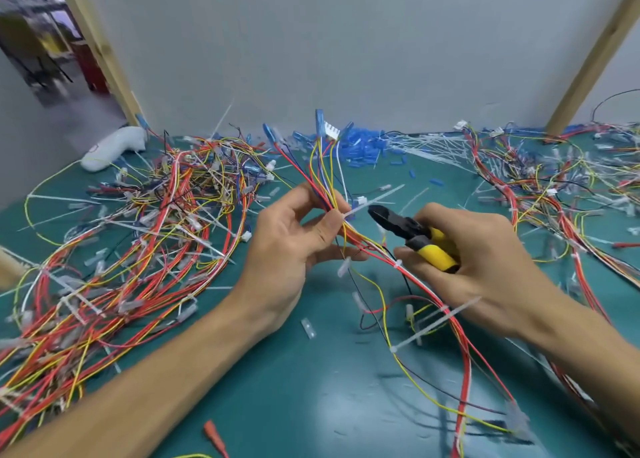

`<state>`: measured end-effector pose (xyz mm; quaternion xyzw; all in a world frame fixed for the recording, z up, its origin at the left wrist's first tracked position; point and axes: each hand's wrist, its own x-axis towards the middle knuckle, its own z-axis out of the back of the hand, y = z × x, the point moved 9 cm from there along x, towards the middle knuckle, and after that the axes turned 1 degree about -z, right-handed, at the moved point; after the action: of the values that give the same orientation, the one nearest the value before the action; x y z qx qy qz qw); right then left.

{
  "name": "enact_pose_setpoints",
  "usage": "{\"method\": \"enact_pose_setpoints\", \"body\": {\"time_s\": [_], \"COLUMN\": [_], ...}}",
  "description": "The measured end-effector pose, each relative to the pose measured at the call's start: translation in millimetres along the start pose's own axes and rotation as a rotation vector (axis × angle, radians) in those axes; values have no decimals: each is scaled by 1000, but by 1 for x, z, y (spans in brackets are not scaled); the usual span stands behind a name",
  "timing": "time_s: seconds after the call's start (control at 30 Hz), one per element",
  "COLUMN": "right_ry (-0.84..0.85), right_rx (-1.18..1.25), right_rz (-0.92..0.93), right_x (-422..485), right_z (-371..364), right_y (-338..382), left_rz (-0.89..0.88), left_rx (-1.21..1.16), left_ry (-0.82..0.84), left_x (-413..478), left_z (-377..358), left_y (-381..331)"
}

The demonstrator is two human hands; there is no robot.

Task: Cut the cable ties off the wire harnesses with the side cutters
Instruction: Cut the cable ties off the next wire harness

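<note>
Harness (334, 194) wires, red, yellow, blue and white, are pinched between the thumb and fingers of the left hand (294, 246), held up above the bench (311, 388) near the middle of the view. A white cable tie (374, 201) wraps the bundle right at the fingertips, its loose tail sticking out to the right. The right hand (485, 260) is closed around the yellow handles of the cutters (412, 234); their black nose points left at the tie, just beside it, and I cannot tell whether the blades touch it. Below the hands the harness trails down toward the lower right, carrying two more ties (436, 322) with long tails. Above the left hand the wires end in a white connector (330, 130) and blue sleeves.

On the left of the green bench lies a big tangled pile (138, 250) of harnesses, and a second pile (561, 194) spreads along the right side. Cut tie scraps (429, 149) and blue sleeves (363, 142) are heaped along the back edge against a grey wall (346, 42). A white bundle (114, 148) sits at the back left corner.
</note>
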<state>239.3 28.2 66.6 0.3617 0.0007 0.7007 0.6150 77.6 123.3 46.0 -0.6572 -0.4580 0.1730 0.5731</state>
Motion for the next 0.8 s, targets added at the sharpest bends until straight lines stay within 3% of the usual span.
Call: {"method": "enact_pose_setpoints", "body": {"time_s": [0.43,0.8], "right_ry": [81,36], "right_rx": [-24,1], "right_rz": [20,-2], "right_x": [-1,0], "right_z": [-7,-8], "right_y": [7,8], "left_rz": [-44,-67], "left_rx": [29,31], "left_ry": [24,-15], "left_x": [-4,-3], "left_z": [-9,-4], "left_y": [0,-2]}}
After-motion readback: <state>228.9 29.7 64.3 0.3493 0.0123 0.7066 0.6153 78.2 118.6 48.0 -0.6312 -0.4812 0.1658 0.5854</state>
